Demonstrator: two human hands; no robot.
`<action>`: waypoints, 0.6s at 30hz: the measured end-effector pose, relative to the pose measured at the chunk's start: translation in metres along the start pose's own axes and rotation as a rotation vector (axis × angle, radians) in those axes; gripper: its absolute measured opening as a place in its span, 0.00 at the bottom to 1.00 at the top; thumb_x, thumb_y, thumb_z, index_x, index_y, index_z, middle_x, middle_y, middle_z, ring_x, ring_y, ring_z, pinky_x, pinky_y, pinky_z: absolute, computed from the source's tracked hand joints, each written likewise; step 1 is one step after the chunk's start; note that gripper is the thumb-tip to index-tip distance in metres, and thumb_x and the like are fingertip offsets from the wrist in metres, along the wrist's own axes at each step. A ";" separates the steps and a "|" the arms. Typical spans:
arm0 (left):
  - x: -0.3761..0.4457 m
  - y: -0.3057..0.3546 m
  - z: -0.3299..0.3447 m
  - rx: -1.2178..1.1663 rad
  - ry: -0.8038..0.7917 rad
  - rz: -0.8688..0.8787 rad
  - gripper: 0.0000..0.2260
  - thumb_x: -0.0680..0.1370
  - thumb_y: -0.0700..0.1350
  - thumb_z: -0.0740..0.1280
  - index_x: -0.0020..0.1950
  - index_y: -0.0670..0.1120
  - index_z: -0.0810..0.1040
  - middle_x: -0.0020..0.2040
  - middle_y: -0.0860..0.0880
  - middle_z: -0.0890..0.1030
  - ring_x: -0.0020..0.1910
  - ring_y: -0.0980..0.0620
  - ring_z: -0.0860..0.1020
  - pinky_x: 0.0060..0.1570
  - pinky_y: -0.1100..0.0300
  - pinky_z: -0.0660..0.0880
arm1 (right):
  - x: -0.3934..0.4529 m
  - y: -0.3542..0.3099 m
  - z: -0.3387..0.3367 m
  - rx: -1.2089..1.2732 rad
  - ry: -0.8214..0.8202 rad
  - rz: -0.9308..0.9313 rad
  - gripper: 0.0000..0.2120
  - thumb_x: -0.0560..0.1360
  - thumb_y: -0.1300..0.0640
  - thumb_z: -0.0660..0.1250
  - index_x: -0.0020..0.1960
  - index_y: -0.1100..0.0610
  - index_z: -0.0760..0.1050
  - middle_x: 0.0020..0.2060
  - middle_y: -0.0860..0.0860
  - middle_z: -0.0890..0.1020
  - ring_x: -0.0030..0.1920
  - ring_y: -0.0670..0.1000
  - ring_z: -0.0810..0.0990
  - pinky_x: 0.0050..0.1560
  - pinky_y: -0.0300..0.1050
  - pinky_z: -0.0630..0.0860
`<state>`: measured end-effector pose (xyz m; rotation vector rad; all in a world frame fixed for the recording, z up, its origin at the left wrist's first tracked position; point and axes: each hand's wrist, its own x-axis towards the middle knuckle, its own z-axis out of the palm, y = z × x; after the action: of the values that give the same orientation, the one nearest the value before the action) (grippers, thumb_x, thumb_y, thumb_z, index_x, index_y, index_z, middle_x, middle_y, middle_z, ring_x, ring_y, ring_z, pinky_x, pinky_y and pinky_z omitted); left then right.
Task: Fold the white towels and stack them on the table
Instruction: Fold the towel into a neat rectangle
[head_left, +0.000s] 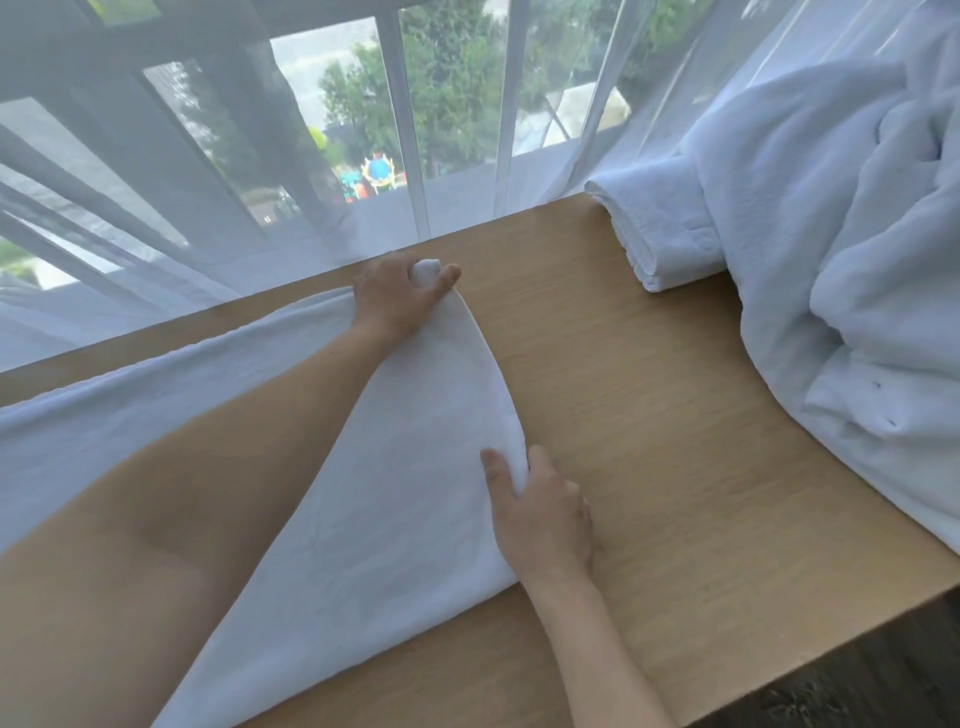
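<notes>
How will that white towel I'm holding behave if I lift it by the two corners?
The towel will probably sag between the left hand and right hand, since it already curves limply there. It looks thin and wrinkled, so likely light. Its far end trails off the table, so it may drag.

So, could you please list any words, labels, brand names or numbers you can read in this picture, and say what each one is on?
None: no readable text anywhere in this view.
The white towel under both hands shows no visible tag or print.
The folded towel and the heap of unfolded towels show no label.
The wooden table bears no markings.
The colourful playground structure outside the window is too small and blurred to show any sign.
</notes>
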<state>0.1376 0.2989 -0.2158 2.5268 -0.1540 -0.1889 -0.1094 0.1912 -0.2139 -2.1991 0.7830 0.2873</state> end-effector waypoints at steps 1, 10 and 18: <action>-0.002 -0.003 -0.003 -0.077 -0.010 0.019 0.20 0.79 0.59 0.67 0.36 0.48 0.67 0.42 0.49 0.72 0.45 0.48 0.74 0.45 0.58 0.63 | 0.000 -0.002 -0.002 0.127 -0.037 0.006 0.23 0.76 0.28 0.56 0.38 0.47 0.68 0.30 0.44 0.77 0.32 0.44 0.74 0.33 0.43 0.67; -0.046 -0.015 -0.059 -0.468 0.105 -0.223 0.22 0.78 0.63 0.67 0.63 0.48 0.73 0.61 0.52 0.77 0.57 0.53 0.77 0.55 0.59 0.73 | -0.032 -0.065 -0.009 0.158 -0.233 -0.423 0.22 0.76 0.28 0.58 0.42 0.47 0.70 0.28 0.49 0.76 0.28 0.48 0.74 0.28 0.43 0.70; -0.078 -0.012 -0.108 -0.132 -0.246 -0.309 0.47 0.65 0.75 0.70 0.71 0.43 0.69 0.58 0.49 0.76 0.58 0.48 0.76 0.53 0.54 0.72 | -0.071 -0.124 0.029 -0.280 -0.176 -0.838 0.17 0.82 0.38 0.57 0.44 0.50 0.60 0.25 0.46 0.66 0.26 0.50 0.66 0.30 0.45 0.63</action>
<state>0.0805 0.3807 -0.1267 2.3767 0.1498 -0.6130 -0.0880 0.3080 -0.1295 -2.5037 -0.3202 0.1614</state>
